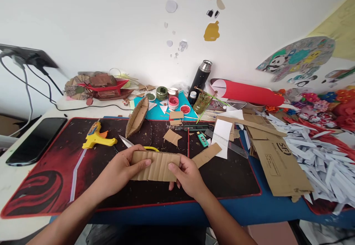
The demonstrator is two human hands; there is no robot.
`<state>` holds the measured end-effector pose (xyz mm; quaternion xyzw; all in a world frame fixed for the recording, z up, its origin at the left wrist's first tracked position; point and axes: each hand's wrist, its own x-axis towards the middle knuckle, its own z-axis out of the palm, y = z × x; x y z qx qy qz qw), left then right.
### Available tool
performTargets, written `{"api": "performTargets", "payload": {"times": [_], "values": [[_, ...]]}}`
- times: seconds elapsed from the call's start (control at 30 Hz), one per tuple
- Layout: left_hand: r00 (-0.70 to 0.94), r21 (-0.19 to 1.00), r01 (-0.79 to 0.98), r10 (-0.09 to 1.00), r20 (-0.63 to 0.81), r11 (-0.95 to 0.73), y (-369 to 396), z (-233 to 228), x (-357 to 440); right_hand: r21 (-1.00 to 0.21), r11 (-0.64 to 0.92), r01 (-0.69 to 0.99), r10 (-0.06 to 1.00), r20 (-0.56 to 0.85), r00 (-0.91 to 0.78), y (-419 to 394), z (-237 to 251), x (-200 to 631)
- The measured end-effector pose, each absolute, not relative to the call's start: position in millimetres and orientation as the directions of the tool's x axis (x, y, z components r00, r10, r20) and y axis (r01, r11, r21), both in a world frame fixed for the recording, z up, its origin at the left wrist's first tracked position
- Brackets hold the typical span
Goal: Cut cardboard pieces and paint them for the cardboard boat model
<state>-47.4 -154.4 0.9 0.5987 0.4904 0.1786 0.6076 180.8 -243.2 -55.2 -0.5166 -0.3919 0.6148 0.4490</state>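
A creased rectangular piece of cardboard [158, 168] is held between my two hands above the dark desk mat. My left hand [126, 167] grips its left end, thumb lying on the face and fingers behind. At the other end my right hand [187, 173] pinches the cardboard, with some fingertips showing below its lower edge. Just behind my left hand lie scissors [152, 149] with yellow handles, partly hidden by the cardboard. A small cardboard boat hull [137, 117] rests farther back. Beside my right hand lies a cardboard strip [206, 155].
A yellow glue gun [98, 138] with a white glue stick stands left, near a phone [36, 140]. Paint pots [173, 102], a jar with brushes [202, 102] and a black flask [200, 77] line the back. Folded cardboard [277, 163] and a heap of paper strips [324, 160] lie right.
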Motion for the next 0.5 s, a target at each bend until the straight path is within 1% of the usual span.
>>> {"api": "performTargets", "payload": {"times": [0.07,0.13,0.23,0.3,0.37,0.43,0.5], "values": [[0.456,0.899,0.389,0.807,-0.376,0.199,-156.1,-1.5,-48.0,-0.949,-0.291,-0.121,0.957,-0.289,-0.037,-243.1,-56.1,179.9],[0.445,0.900,0.409,0.829,-0.338,0.147,-154.6,-3.2,-47.9,-0.952,-0.285,-0.106,0.958,-0.286,-0.010,-243.1,-56.7,179.0],[0.369,0.913,0.406,0.907,-0.200,0.036,-147.6,-5.0,-46.7,-0.951,-0.291,-0.104,0.956,-0.293,0.014,-244.2,-57.0,181.5],[0.346,0.910,0.413,0.930,-0.125,-0.031,-143.4,-8.3,-44.4,-0.948,-0.303,-0.094,0.951,-0.308,0.034,-246.1,-57.1,187.2],[0.414,0.888,0.447,0.905,-0.100,-0.107,-141.5,-14.4,-40.5,-0.948,-0.310,-0.079,0.947,-0.315,0.061,-248.3,-57.1,195.9],[0.513,0.863,0.471,0.853,-0.098,-0.184,-141.7,-22.4,-36.3,-0.950,-0.307,-0.062,0.945,-0.312,0.094,-250.3,-56.6,206.8],[0.557,0.851,0.474,0.826,-0.089,-0.227,-142.9,-30.6,-33.3,-0.953,-0.299,-0.046,0.942,-0.303,0.146,-251.4,-56.1,218.6]]}}
